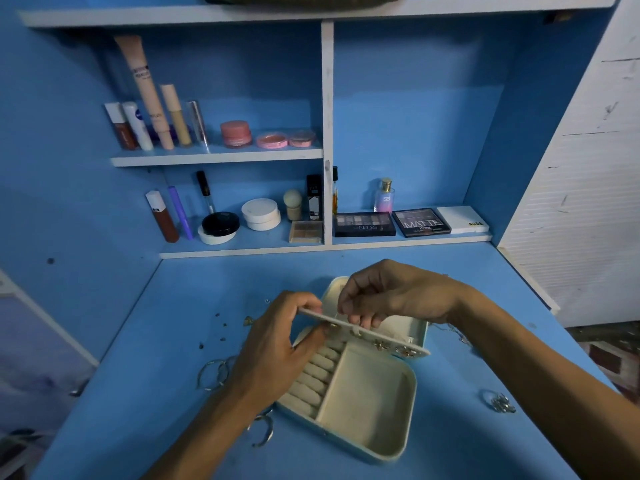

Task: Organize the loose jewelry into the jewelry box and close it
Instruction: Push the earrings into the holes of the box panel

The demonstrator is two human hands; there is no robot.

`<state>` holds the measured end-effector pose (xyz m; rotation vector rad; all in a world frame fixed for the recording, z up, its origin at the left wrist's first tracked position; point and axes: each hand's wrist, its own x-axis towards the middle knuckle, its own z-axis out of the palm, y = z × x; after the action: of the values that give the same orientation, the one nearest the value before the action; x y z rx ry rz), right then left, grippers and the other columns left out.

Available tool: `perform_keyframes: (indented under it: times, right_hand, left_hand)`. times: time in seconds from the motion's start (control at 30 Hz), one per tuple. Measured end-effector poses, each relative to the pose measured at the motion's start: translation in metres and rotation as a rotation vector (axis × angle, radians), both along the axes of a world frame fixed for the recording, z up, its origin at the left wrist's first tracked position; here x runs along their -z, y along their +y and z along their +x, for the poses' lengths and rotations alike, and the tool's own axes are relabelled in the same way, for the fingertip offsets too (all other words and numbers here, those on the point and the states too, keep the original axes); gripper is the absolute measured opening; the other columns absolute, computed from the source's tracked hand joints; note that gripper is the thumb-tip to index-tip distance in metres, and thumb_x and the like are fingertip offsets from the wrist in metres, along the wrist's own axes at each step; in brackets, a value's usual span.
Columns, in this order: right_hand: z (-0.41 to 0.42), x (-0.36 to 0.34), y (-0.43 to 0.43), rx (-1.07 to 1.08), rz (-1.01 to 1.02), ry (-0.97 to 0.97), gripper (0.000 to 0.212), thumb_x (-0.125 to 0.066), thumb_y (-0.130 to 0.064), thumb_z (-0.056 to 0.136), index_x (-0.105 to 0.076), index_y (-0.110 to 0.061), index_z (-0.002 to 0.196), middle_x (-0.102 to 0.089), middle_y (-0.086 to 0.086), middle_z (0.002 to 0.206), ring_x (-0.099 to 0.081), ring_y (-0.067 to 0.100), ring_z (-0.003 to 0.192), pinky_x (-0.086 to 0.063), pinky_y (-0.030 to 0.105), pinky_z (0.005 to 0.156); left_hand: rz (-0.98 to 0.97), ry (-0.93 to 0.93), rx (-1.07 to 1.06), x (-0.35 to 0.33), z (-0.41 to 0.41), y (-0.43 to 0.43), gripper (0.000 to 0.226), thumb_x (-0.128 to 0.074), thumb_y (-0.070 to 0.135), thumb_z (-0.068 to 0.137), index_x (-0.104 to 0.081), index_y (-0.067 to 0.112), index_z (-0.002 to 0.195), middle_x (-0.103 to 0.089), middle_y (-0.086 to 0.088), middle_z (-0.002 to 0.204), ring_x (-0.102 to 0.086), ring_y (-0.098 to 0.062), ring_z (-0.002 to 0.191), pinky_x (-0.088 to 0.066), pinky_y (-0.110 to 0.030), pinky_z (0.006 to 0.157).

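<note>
A cream jewelry box [367, 403] lies open on the blue desk, with ring rolls on its left and a bare compartment on its right. Its lid [332, 292] stands up behind. A flat earring panel [381, 337] with several studs on it is held tilted over the box. My left hand [277, 344] grips the panel's left end. My right hand [388, 296] pinches something small at the panel's upper edge; what it holds is hidden. Loose silver bangles [213, 374], a ring [261, 433], small studs [221, 327] and a silver cluster [500, 401] lie on the desk.
The blue desk [467, 441] ends at a white wall on the right. A thin chain [457, 332] lies by my right wrist. Shelves behind hold cosmetics: tubes [149, 98], pink jars [237, 133], compacts [259, 213], eyeshadow palettes [420, 221], a perfume bottle [384, 195].
</note>
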<state>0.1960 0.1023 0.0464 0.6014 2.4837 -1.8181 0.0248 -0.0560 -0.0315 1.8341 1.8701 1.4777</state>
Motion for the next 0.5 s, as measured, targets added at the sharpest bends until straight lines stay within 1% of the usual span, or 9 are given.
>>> perform_keyframes:
  times: [0.1, 0.17, 0.3, 0.43, 0.5]
  right_hand:
    - [-0.002, -0.002, -0.008, -0.053, 0.124, -0.007, 0.012, -0.061, -0.004, 0.097, -0.071, -0.009, 0.098, -0.072, 0.004, 0.086, -0.066, 0.012, 0.075, -0.056, 0.029, 0.075]
    - [-0.004, -0.002, -0.013, -0.054, 0.169, 0.002, 0.013, -0.060, -0.003, 0.096, -0.071, -0.011, 0.096, -0.072, 0.003, 0.084, -0.065, 0.012, 0.074, -0.055, 0.031, 0.075]
    - [-0.005, 0.000, -0.017, -0.043, 0.229, -0.002, 0.015, -0.061, -0.002, 0.094, -0.071, -0.013, 0.094, -0.073, -0.001, 0.082, -0.068, 0.012, 0.074, -0.054, 0.026, 0.073]
    - [-0.004, -0.001, -0.015, -0.066, 0.298, -0.025, 0.012, -0.065, -0.008, 0.093, -0.074, -0.017, 0.094, -0.074, 0.003, 0.086, -0.066, 0.012, 0.075, -0.056, 0.029, 0.076]
    - [-0.005, 0.000, -0.016, -0.069, 0.317, -0.016, 0.011, -0.067, -0.011, 0.092, -0.075, -0.017, 0.095, -0.074, 0.003, 0.087, -0.067, 0.015, 0.077, -0.055, 0.031, 0.078]
  left_hand:
    - [0.048, 0.126, 0.003, 0.006, -0.003, -0.005, 0.024, -0.070, 0.029, 0.089, -0.057, 0.025, 0.108, -0.060, 0.016, 0.102, -0.061, -0.003, 0.096, -0.049, -0.021, 0.081]
    - [0.085, 0.196, 0.008, 0.009, -0.005, -0.007, 0.023, -0.066, 0.031, 0.088, -0.055, 0.026, 0.108, -0.062, 0.011, 0.102, -0.062, -0.007, 0.093, -0.050, -0.025, 0.078]
    - [0.157, 0.299, 0.022, 0.010, -0.008, -0.008, 0.022, -0.065, 0.027, 0.088, -0.054, 0.022, 0.107, -0.065, 0.004, 0.103, -0.065, -0.013, 0.092, -0.054, -0.030, 0.075]
    - [0.207, 0.398, 0.013, 0.012, -0.010, -0.007, 0.024, -0.068, 0.026, 0.089, -0.054, 0.019, 0.109, -0.067, 0.002, 0.103, -0.066, -0.015, 0.091, -0.056, -0.029, 0.074]
    - [0.221, 0.427, 0.005, 0.013, -0.012, -0.006, 0.025, -0.068, 0.026, 0.089, -0.054, 0.019, 0.108, -0.068, 0.001, 0.102, -0.067, -0.016, 0.091, -0.056, -0.030, 0.075]
